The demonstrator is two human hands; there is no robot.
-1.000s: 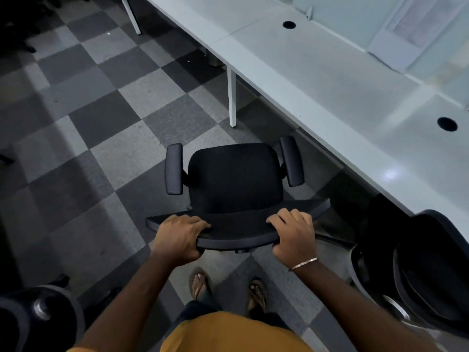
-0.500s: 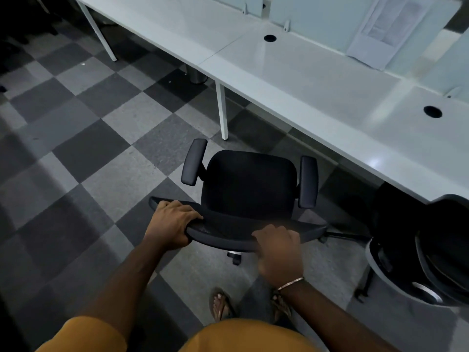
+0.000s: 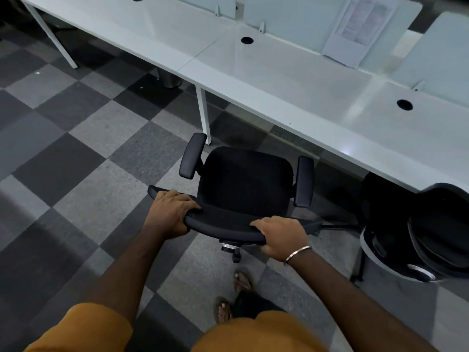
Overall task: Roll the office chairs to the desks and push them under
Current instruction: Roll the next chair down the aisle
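Nearest the camera, at 6 o'clock, two sandalled feet (image 3: 232,295) stand on the checkered floor (image 3: 83,153) below mustard-coloured sleeves. Just ahead, the left hand (image 3: 170,212) has its grip curled over the left end of the black office chair (image 3: 245,181)'s backrest top edge, fingers on top and thumb underneath. The right hand (image 3: 280,233), with a thin bangle (image 3: 297,254) on its wrist, grips the right part of the same edge in the same way. The chair sits at frame centre, its seat and both armrests pointing toward 12 o'clock, its front near the bench (image 3: 291,80) edge but not under it, just right of a white bench leg (image 3: 203,115). At 3 o'clock a second dark chair (image 3: 416,229) stands partly tucked beneath the bench. Farther off, the long white bench runs from 10 to 3 o'clock, with round cable holes. At 1 o'clock a printed sheet (image 3: 355,31) leans against the pale divider panel (image 3: 294,16).
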